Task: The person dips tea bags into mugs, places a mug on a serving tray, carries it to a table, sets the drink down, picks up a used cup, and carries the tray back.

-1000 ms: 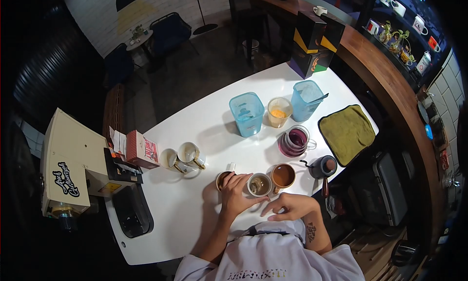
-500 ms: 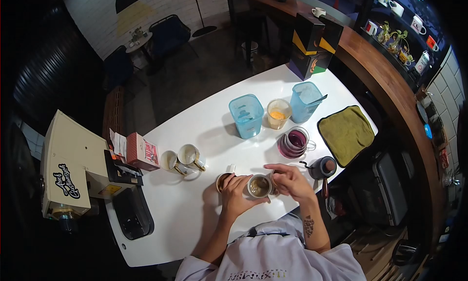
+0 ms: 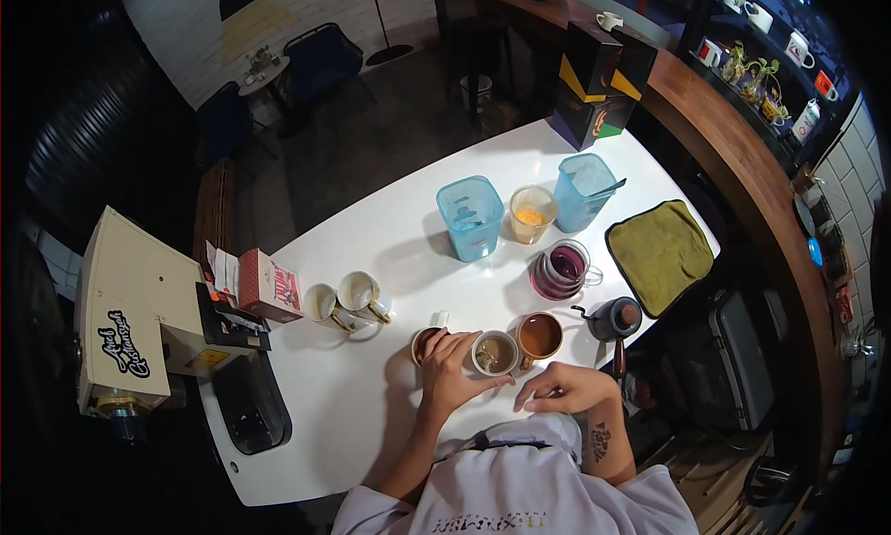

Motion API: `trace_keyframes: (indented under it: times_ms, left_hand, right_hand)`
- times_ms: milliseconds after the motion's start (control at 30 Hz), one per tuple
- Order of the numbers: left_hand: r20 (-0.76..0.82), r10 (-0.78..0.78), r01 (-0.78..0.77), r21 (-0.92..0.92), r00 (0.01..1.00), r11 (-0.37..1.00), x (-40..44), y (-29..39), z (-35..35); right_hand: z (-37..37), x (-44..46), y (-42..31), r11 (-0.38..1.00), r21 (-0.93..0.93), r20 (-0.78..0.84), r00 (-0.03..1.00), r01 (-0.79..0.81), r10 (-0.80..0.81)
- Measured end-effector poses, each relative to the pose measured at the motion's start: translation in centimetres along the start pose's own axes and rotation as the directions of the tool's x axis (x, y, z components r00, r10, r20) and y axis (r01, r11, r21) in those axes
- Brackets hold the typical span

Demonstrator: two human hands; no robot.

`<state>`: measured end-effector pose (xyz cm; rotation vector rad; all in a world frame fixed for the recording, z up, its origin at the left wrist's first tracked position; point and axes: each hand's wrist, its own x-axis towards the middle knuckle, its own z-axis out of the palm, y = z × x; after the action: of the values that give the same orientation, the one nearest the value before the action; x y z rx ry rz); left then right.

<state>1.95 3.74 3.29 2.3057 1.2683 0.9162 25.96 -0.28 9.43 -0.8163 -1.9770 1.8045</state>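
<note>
My left hand (image 3: pixel 451 372) is wrapped round a small cup (image 3: pixel 495 354) holding murky brown liquid with pale foam patches, the thumb along its near side. Partly covered by that hand, a second cup (image 3: pixel 424 343) with a white handle stands just to the left. A brown mug (image 3: pixel 540 336) full of brown drink is right of the held cup. Below this mug, close to the table's near edge, my right hand (image 3: pixel 566 388) hangs with loosely bent fingers, a gap between index finger and thumb. No object shows in it.
Two mugs (image 3: pixel 359 295) stand by a pink box (image 3: pixel 273 289) and a cream machine (image 3: pixel 125 312) at left. Behind are blue containers (image 3: pixel 470 221), a glass with orange contents (image 3: pixel 532 216) and a purple-filled carafe (image 3: pixel 560 270). A dark wooden-handled pot (image 3: pixel 614 320) and green cloth (image 3: pixel 661 257) lie right.
My right hand has moved from beside the held cup down towards the table's near edge, uncovering the brown mug. My left hand stays on its cup.
</note>
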Motion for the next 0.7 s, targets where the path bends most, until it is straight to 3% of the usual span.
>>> trace_keyframes:
  times_ms: [33, 100, 133, 200, 333, 400, 467, 500, 533, 600, 633, 667, 700]
  left_hand:
    - [-0.005, 0.005, -0.005, 0.004, 1.000, 1.000, 0.0, 0.0, 0.0]
    - [-0.007, 0.011, -0.011, 0.009, 1.000, 1.000, 0.0, 0.0, 0.0]
    - [-0.015, 0.012, -0.012, 0.007, 1.000, 1.000, 0.0, -0.1, 0.1]
    - [-0.022, 0.017, -0.017, 0.004, 1.000, 1.000, 0.0, -0.1, 0.2]
    - [-0.012, 0.007, -0.007, 0.008, 1.000, 1.000, 0.0, 0.1, 0.0]
    - [-0.006, -0.008, 0.008, 0.013, 1.000, 1.000, 0.0, 0.1, 0.0]
    - [0.000, 0.010, -0.010, -0.014, 1.000, 1.000, 0.0, 0.0, 0.0]
    - [-0.001, 0.009, -0.009, -0.012, 1.000, 1.000, -0.1, -0.2, 0.1]
    - [-0.012, 0.021, -0.021, -0.002, 1.000, 1.000, -0.2, -0.6, 0.3]
    - [-0.023, 0.032, -0.031, 0.007, 0.999, 0.999, -0.5, -1.3, 0.8]
    - [-0.023, 0.050, -0.050, 0.005, 0.999, 0.999, -0.5, -1.7, 1.0]
    - [-0.023, 0.068, -0.068, 0.002, 0.997, 0.998, -0.6, -2.0, 1.2]
    - [-0.021, 0.067, -0.067, 0.001, 0.998, 0.998, -0.6, -1.8, 1.2]
  right_hand:
    - [-0.2, -0.6, 0.2, 0.995, 0.103, -0.102, 0.995, -0.012, 0.023]
    - [-0.2, -1.6, 0.8, 0.898, 0.430, -0.264, 0.938, -0.096, 0.226]
    - [-0.2, -1.3, 1.1, 0.898, 0.431, -0.265, 0.937, -0.095, 0.227]
    - [-0.4, -0.5, 1.6, 0.810, 0.569, -0.572, 0.775, 0.142, 0.267]
    - [-1.4, 1.6, 1.7, 0.669, 0.676, -0.597, 0.762, 0.309, 0.251]
    - [-0.6, 3.4, 1.1, 0.707, 0.639, -0.611, 0.758, 0.303, 0.227]
    - [0.2, 4.8, 0.7, 0.863, 0.484, -0.596, 0.776, 0.143, 0.206]
    - [0.3, 4.8, 0.1, 0.925, 0.376, -0.521, 0.839, 0.060, 0.158]
    - [0.4, 4.8, -0.2, 0.924, 0.377, -0.518, 0.840, 0.059, 0.158]
    - [1.0, 4.8, -0.3, 0.985, 0.163, -0.294, 0.951, -0.048, 0.095]
    - [1.7, 5.0, 0.5, 0.998, -0.001, -0.281, 0.958, 0.058, -0.055]
    - [1.9, 4.6, 0.7, 0.998, -0.001, -0.282, 0.958, 0.055, -0.053]
    - [1.9, 4.1, 0.6, 0.999, -0.041, -0.169, 0.985, 0.026, -0.033]
